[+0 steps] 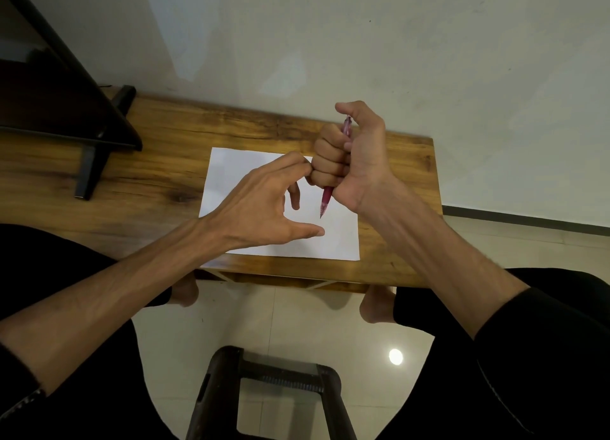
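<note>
We see one red pen [326,198], gripped by the curled fingers [325,165] of our right hand [350,162], tip down over one white sheet [231,175] on the worktop [148,175]. Our left hand [260,205] holds nothing, fingers loose, touching the right one.

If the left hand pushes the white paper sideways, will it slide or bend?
Probably slides easily: the paper is one thin flat sheet on the smooth wooden table. Lifted by an edge, it would likely flop.
</note>
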